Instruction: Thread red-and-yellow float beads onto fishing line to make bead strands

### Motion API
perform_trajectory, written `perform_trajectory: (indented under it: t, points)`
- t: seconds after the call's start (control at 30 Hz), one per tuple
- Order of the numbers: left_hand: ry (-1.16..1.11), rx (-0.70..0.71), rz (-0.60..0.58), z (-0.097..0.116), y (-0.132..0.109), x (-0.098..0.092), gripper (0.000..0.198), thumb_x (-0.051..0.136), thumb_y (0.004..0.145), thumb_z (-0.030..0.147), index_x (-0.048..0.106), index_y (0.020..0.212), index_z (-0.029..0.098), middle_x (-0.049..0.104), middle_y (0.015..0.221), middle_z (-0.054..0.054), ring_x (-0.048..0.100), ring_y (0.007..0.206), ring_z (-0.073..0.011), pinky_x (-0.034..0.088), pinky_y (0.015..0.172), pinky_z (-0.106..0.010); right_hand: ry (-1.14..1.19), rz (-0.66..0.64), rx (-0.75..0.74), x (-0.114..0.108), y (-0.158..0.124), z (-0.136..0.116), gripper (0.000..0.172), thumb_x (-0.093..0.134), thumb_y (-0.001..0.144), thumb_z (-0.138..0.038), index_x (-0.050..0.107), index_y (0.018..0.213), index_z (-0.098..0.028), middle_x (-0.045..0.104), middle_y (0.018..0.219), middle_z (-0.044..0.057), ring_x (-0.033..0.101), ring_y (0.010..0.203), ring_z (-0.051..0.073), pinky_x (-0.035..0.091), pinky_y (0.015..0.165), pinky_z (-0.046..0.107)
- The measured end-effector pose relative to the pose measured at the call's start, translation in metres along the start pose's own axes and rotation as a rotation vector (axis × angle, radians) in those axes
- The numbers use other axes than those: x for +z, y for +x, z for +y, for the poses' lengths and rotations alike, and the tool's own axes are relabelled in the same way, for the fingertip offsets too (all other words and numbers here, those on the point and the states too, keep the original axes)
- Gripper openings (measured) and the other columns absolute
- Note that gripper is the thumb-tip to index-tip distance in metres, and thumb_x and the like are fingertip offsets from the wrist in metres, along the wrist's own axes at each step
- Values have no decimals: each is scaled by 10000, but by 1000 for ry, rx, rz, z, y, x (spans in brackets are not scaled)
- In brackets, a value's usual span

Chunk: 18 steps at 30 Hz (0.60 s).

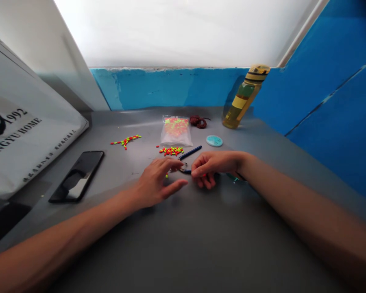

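My left hand [158,181] is open over the table, its thumb and fingers apart with nothing visible between them. Its fingertips are near a pair of blue-handled pliers [190,152], which lie spread, partly hidden by both hands. My right hand [209,167] is closed, fingers curled, and a small spot of red, looking like a bead, shows between them. A yellow-green bead [166,176] peeks out beside my left fingers. Beyond the hands sits a loose pile of red and yellow-green oval beads [171,151]. A clear bag [177,132] of similar beads lies behind it.
More beads [126,141] lie joined in a branching shape at left. A black phone [77,176] and a printed white bag [27,122] are further left. Behind are a brown cord bundle [198,121], a teal disc [214,141] and a yellow-capped bottle [244,99]. A green object [232,177] is partly under my right wrist.
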<state>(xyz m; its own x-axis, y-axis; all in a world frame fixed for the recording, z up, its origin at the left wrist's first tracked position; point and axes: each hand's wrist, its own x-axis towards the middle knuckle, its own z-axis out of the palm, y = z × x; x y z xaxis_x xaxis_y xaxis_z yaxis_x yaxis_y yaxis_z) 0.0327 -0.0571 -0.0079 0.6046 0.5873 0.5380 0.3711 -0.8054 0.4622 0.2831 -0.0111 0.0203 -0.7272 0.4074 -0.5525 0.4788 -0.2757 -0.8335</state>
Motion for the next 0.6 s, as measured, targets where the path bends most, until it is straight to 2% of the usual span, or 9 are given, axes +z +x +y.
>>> perform_trajectory:
  t: [0.07, 0.13, 0.23, 0.4, 0.5, 0.6]
  points:
    - [27, 0, -37, -2, 1, 3, 269, 662, 902, 366, 612, 1108, 200, 705, 1086, -90, 651, 976, -216, 485, 890, -385, -1, -6, 4, 0, 0, 0, 351, 755, 799, -481, 708, 866, -140, 738, 787, 29, 684, 623, 100, 527, 561, 185]
    - [28, -7, -59, -4, 2, 5, 153, 603, 947, 323, 646, 1029, 202, 718, 1036, -76, 654, 959, -206, 478, 878, -375, -1, -6, 7, 0, 1, 0, 343, 755, 803, -475, 705, 864, -141, 736, 787, 27, 683, 625, 99, 528, 561, 181]
    - [-9, -26, -71, -5, 3, 3, 136, 537, 981, 254, 655, 944, 197, 717, 934, -50, 647, 892, -183, 470, 849, -353, -2, -8, 10, 1, 0, -1, 346, 758, 800, -476, 706, 857, -138, 730, 782, 29, 681, 624, 99, 524, 555, 175]
    - [-115, -147, -63, -2, 4, 0, 153, 521, 987, 266, 640, 922, 194, 706, 902, -35, 640, 857, -167, 477, 836, -323, -5, -1, -1, 2, -1, -1, 359, 760, 794, -492, 709, 850, -142, 726, 786, 25, 680, 620, 97, 527, 559, 176]
    - [-148, -210, -65, -2, 3, 2, 162, 548, 975, 321, 626, 1036, 192, 714, 941, -43, 650, 854, -172, 486, 826, -325, 0, -2, 6, 2, 0, 0, 362, 765, 787, -494, 708, 855, -143, 727, 779, 23, 679, 614, 98, 516, 548, 178]
    - [-118, -147, -93, -4, 2, 5, 366, 665, 905, 372, 591, 1207, 179, 704, 1054, -88, 642, 947, -205, 485, 866, -360, 7, -3, 10, 1, 1, 1, 352, 776, 777, -478, 704, 851, -142, 730, 764, 17, 676, 602, 95, 509, 536, 176]
